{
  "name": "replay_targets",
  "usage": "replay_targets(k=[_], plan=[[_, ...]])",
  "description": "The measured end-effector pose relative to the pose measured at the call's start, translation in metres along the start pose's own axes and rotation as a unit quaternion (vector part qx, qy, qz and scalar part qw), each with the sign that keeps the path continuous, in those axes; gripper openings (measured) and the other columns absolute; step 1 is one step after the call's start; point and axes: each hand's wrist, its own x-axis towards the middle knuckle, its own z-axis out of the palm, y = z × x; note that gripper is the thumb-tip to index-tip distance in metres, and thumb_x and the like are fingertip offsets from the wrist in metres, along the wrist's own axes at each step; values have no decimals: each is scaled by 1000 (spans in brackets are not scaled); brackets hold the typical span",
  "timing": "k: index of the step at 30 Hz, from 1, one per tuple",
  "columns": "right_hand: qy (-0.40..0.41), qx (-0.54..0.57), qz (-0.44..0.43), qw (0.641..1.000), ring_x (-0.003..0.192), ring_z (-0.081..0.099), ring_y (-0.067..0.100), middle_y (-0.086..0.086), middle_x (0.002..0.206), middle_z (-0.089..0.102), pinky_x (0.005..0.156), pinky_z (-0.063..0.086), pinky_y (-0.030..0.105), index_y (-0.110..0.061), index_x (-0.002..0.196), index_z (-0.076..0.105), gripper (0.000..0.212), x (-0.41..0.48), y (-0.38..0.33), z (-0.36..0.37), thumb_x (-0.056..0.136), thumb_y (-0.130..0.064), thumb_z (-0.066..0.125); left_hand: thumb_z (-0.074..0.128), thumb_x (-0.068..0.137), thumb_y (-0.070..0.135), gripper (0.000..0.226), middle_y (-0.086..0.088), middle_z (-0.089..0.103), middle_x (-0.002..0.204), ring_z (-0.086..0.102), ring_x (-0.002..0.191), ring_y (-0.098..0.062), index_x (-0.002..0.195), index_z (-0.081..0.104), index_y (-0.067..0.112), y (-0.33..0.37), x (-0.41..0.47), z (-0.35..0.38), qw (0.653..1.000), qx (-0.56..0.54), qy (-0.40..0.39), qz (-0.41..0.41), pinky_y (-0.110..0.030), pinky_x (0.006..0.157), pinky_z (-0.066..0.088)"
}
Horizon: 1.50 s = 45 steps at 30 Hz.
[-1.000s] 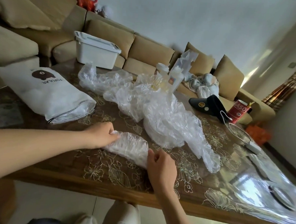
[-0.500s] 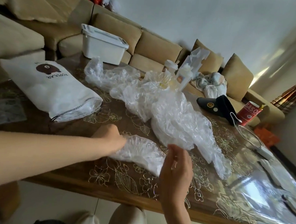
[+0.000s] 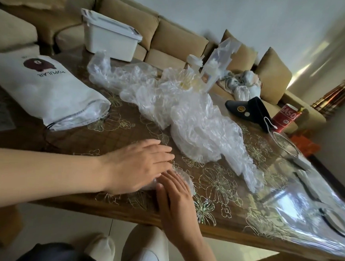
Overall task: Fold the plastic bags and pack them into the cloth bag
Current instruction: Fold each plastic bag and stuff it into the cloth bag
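Head view: left hand and right hand, fingers straight and side by side, press flat on a folded plastic bag near the near edge of the table. Just beyond lie heaped loose plastic bags; the white cloth bag lies far left.

Brown floral-patterned table, glossy top. White lidded storage box at eleven o'clock, by the far edge. White bottles at twelve o'clock. Black cap at two o'clock, red printed cup just beside it. Tan sofa behind, bearing bundled cloth.
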Motion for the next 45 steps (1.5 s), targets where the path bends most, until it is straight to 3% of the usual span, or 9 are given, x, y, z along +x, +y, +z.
replay_targets(k=[4, 8, 14, 16, 20, 25, 29, 37, 45], plan=[[182, -12, 143, 973, 104, 57, 18, -6, 107, 63, 87, 39, 26, -19, 105, 63, 25, -3, -3, -15, 90, -35, 50, -12, 84, 53, 72, 11, -1, 158, -16, 136, 2, 150, 3, 28, -2, -9, 19, 977, -85, -180, -74, -23, 109, -17], [-4, -159, 368, 916, 116, 39, 23, 2, 121, 47, 96, 27, 32, -22, 120, 51, 51, 0, -1, -32, 86, -59, 50, -41, 51, 68, 111, 11, -12, 157, -24, 129, 4, 149, -7, 30, -2, -18, 27, 970, -123, -195, -79, -22, 107, -17], [21, 134, 357, 924, 75, 53, 20, 7, 76, 58, 65, 44, 35, -14, 74, 57, 13, 19, -6, -39, 80, -19, 67, -7, 76, 77, 94, 6, 18, 156, 14, 142, -6, 144, 31, 24, 11, -8, 14, 947, -240, -136, -167, -22, 112, 7], [17, 273, 357, 893, 68, 56, 21, 10, 74, 62, 58, 47, 29, -7, 81, 59, 8, 26, -6, -52, 83, -6, 66, 37, 96, 47, 50, 6, 30, 151, 27, 137, -8, 140, 36, 23, 10, 6, -5, 900, -361, -69, -236, -20, 106, 20], [-33, 447, 307, 840, 63, 60, 19, 9, 73, 64, 60, 53, 26, -4, 83, 56, 15, 40, -12, -82, 79, 9, 63, 65, 85, 19, 60, 2, 45, 141, 45, 121, -7, 139, 38, 27, -6, 33, -36, 779, -576, -91, -229, -14, 88, 38], [-14, 534, 274, 799, 71, 63, 16, 7, 82, 67, 64, 52, 27, -7, 100, 60, 31, 53, -15, -103, 70, -8, 67, 63, 86, 8, 11, 2, 69, 88, 64, 78, -3, 91, 69, 15, -3, 41, -56, 769, -587, -111, -228, -9, 67, 49], [-71, 544, 306, 778, 84, 66, 20, 8, 95, 69, 75, 55, 33, -3, 115, 57, 46, 46, -22, -103, 79, -30, 65, 70, 82, 14, 17, -10, 71, 98, 66, 98, -24, 96, 67, 3, 6, 40, -54, 754, -591, -51, -283, -40, 97, 49], [7, 591, 297, 750, 79, 69, 20, 16, 92, 70, 68, 57, 27, 3, 101, 61, 19, 40, -38, -97, 86, 9, 51, 66, 84, 5, 12, -6, 69, 97, 64, 91, -16, 96, 66, 7, 15, 34, -66, 709, -636, -48, -303, -24, 81, 50], [43, 579, 306, 755, 89, 64, 29, 15, 104, 64, 67, 56, 33, -8, 53, 61, 44, 39, -45, -95, 78, 21, 41, 39, 94, 36, 37, -11, 62, 74, 59, 63, -20, 91, 61, 7, 19, 29, -73, 526, -783, -97, -318, -24, 52, 50]])
